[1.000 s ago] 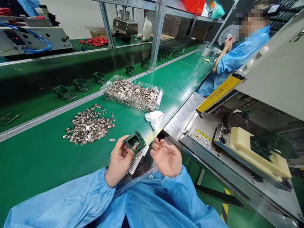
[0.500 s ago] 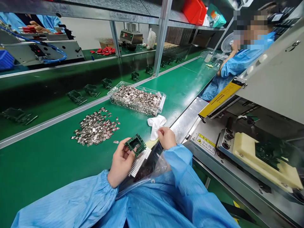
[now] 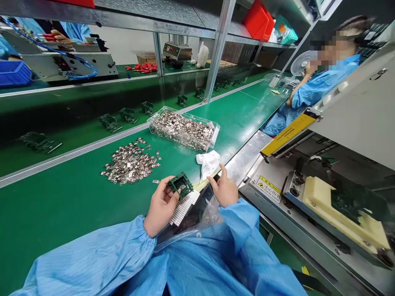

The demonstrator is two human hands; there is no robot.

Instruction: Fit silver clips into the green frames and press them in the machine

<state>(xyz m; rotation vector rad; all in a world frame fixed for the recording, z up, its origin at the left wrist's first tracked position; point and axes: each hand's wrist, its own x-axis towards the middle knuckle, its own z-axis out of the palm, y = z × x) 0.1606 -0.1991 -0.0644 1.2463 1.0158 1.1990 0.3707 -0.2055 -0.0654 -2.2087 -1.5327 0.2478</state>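
Note:
My left hand (image 3: 161, 209) grips a dark green plastic frame (image 3: 181, 186) with a square opening, thumb on its near edge. Below the frame lies a sheet of small silvery-white pieces in rows (image 3: 184, 209), partly covered by it. My right hand (image 3: 226, 188) is open, thumb and index finger apart, beside a crumpled white cloth (image 3: 210, 162); whether a fingertip touches the cloth I cannot tell. Under my right hand, clear plastic film (image 3: 207, 213) lies over my lap. Left of the hands, a heap of small metal parts (image 3: 129, 162) is spread on the green bench.
A clear tray (image 3: 185, 130) full of metal parts stands behind the heap. To my right is a machine with a cream-coloured fixture (image 3: 342, 213) and a yellow bar (image 3: 290, 131). Several green frames (image 3: 109, 122) line the lower belt. A co-worker in blue (image 3: 317, 82) sits at upper right.
My right hand's fingers have gone from pinched together to spread apart near the cloth. My left hand still holds the green frame. The whole view has shifted slightly.

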